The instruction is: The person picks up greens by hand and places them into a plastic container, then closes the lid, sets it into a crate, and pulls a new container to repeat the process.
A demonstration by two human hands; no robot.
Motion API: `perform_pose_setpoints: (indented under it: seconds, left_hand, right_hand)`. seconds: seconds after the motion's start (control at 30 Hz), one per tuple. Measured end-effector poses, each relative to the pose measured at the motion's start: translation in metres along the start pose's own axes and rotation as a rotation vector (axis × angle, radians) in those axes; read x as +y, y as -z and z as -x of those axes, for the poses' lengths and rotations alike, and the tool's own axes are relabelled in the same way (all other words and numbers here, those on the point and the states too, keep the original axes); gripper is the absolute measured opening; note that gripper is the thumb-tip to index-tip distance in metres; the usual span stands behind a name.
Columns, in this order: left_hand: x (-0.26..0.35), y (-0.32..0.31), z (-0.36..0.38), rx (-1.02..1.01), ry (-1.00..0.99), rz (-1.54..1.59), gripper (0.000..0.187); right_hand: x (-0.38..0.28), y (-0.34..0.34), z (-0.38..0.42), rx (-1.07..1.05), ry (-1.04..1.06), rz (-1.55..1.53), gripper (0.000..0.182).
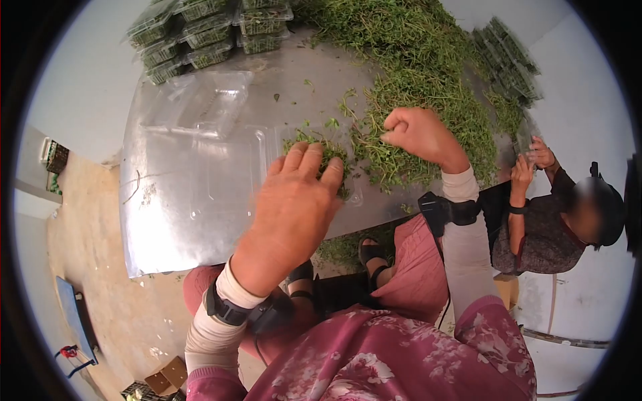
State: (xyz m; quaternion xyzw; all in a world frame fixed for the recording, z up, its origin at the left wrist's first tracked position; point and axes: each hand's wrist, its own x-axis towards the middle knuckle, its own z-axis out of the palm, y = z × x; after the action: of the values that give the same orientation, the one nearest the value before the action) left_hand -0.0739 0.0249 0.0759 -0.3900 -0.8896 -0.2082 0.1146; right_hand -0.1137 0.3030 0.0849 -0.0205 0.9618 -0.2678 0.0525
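Note:
My left hand [294,200] lies palm down over some green sprigs [314,140] in an open clear plastic container [231,174] on the metal table. Its fingers are stretched out over the greens, and what is under the palm is hidden. To the right, my right hand [422,137] is curled, with thumb and fingertips together, above the edge of the large heap of green stems [428,73]. Anything between those fingertips is too small to make out. An open clear container [200,103] is farther back on the table.
Filled clear boxes [207,33] stand stacked at the back left of the metal table [160,234]. More boxes [508,60] stand at the back right. A co-worker [548,227] at the right holds a clear container. A blue board [75,317] is at the lower left.

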Motion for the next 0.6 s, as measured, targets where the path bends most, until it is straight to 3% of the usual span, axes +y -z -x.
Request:
perform_pose_setpoints:
  seconds: [0.2, 0.3, 0.6]
  left_hand:
    - [-0.002, -0.022, 0.004, -0.160, -0.004, 0.002, 0.053]
    - [-0.004, -0.023, 0.001, -0.202, 0.006, 0.035, 0.054]
    - [-0.006, -0.022, 0.000, -0.223, -0.013, 0.017, 0.053]
  right_hand:
    - [0.014, -0.041, 0.001, 0.197, 0.309, 0.269, 0.022]
    - [0.021, -0.043, -0.011, 0.058, 0.221, 0.312, 0.018]
    - [0.021, -0.010, -0.008, 0.150, 0.016, -0.246, 0.017]
